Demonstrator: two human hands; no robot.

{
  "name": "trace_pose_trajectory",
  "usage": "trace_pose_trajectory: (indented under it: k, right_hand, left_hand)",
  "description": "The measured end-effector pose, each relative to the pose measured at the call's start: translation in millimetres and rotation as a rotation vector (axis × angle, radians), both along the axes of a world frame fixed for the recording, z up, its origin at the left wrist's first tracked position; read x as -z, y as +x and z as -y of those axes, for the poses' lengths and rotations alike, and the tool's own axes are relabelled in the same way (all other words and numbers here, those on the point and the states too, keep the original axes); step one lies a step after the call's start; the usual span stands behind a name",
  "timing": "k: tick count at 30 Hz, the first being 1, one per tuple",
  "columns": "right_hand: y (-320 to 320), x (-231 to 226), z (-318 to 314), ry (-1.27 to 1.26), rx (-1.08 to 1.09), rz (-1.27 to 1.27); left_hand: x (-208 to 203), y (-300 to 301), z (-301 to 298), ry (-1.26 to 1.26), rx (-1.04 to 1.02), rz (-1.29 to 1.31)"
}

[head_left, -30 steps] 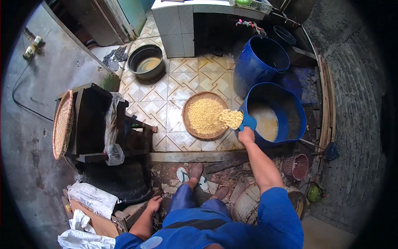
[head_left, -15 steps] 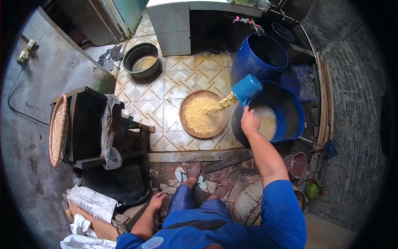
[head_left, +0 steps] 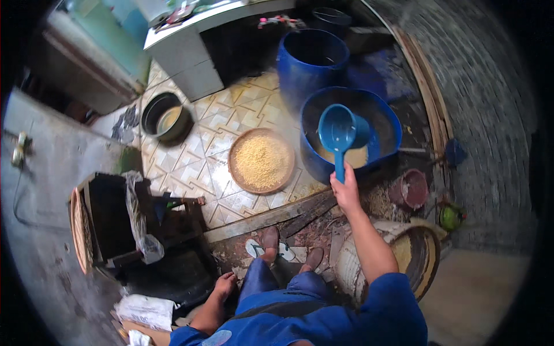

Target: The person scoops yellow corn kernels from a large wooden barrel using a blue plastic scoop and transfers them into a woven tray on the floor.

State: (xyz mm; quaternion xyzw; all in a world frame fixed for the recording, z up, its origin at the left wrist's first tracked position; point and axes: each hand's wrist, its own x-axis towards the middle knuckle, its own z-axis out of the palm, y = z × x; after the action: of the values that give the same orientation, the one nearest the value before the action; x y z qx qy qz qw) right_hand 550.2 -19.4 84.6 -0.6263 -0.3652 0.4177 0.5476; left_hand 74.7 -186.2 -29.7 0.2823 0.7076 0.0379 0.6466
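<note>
My right hand point(head_left: 346, 190) is closed round the handle of a blue dipper point(head_left: 338, 128). The dipper is held over a cut-down blue drum point(head_left: 398, 135), its mouth facing up toward me with little visible inside. Cloudy yellowish liquid shows at the bottom of that drum. Left of it, a round woven tray point(head_left: 292, 162) on the tiles bears a heap of pale yellow beans or kernels point(head_left: 258, 161). Low beside my left knee hangs my left hand point(head_left: 226, 284), fingers curled in, with nothing seen in it.
A dark tub point(head_left: 151, 118) with some liquid stands far left. Behind the cut-down drum is a taller blue drum point(head_left: 309, 72). Near my right forearm lie a wide worn barrel point(head_left: 369, 254) and a reddish basket point(head_left: 411, 190). Dark wooden furniture point(head_left: 109, 219) stands at left; a raised tile edge point(head_left: 259, 221) crosses before my feet.
The dipper, earlier tipped and pouring kernels onto the woven tray, has swung back upright over the cut-down drum. The pouring has stopped. The whole view has turned and shifted.
</note>
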Motion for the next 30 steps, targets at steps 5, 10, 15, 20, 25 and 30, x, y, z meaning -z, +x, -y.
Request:
trace_pose_trajectory:
  k: [5,10,15,20,25,30]
  right_hand:
    - [29,-47,132,0.087,0.431,-0.377]
    - [77,-7,265,-0.048,1.052,-0.320]
    - [114,186,417,-0.469,1.361,-0.628]
    - [105,289,482,-1.067,1.126,-0.749]
    - [135,317,483,-1.616,-0.109,0.131]
    - [186,341,483,-1.515,0.474,0.030]
  left_hand:
    - [42,-12,-4,-0.076,0.059,0.016]
    - [-14,72,-47,-0.134,0.287,0.041]
    - [-2,103,-71,-0.107,0.563,0.063]
    - [-25,167,-76,0.020,0.768,-0.053]
    - [-27,189,-68,0.042,0.893,-0.069]
    - [-34,198,-49,-0.054,0.941,-0.138]
